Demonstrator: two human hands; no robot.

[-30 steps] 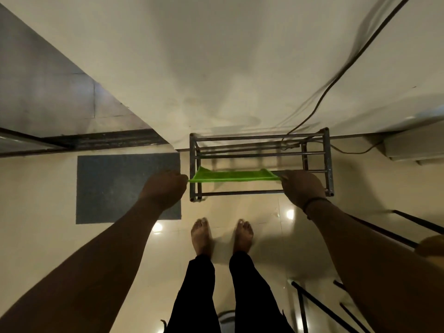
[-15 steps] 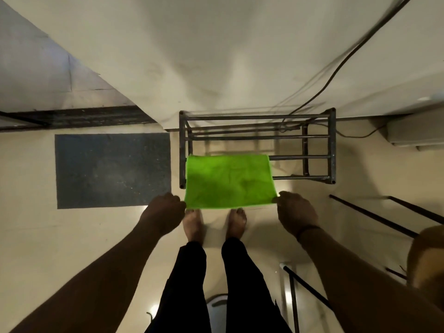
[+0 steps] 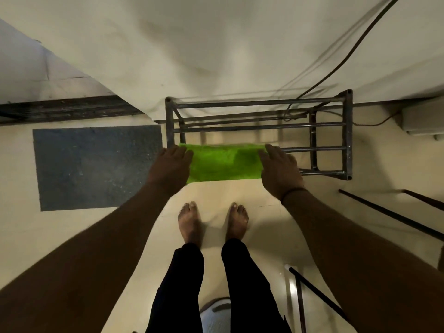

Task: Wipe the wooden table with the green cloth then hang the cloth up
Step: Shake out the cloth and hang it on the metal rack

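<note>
The green cloth (image 3: 224,163) is spread over the front bars of a metal rack (image 3: 348,135) that stands against the wall, and it is kept there between the left hand (image 3: 171,168) and the right hand (image 3: 280,173), one at each short edge. Both hands lie flat with the fingers stretched forward, so the grip seems released or only pressing; whether an edge is pinched underneath cannot be told. The wiping is judged as finished, and the hanging is nearly done. The cloth is seen to reach from one bar to the front bar, with its near edge at or just past the front of the rack. If too much cloth is left on the near side when the hands are lifted, it may be pulled down by its own weight and slide to the floor (image 3: 216,195), near the bare feet (image 3: 189,222). The smooth round bars give little friction, so an uneven drape is the likely cause. A cable (image 3: 336,68) runs down the wall into the back of the rack, well apart from the cloth. No containers can be seen; the rack carries nothing except the cloth. No desk is in view.
</note>
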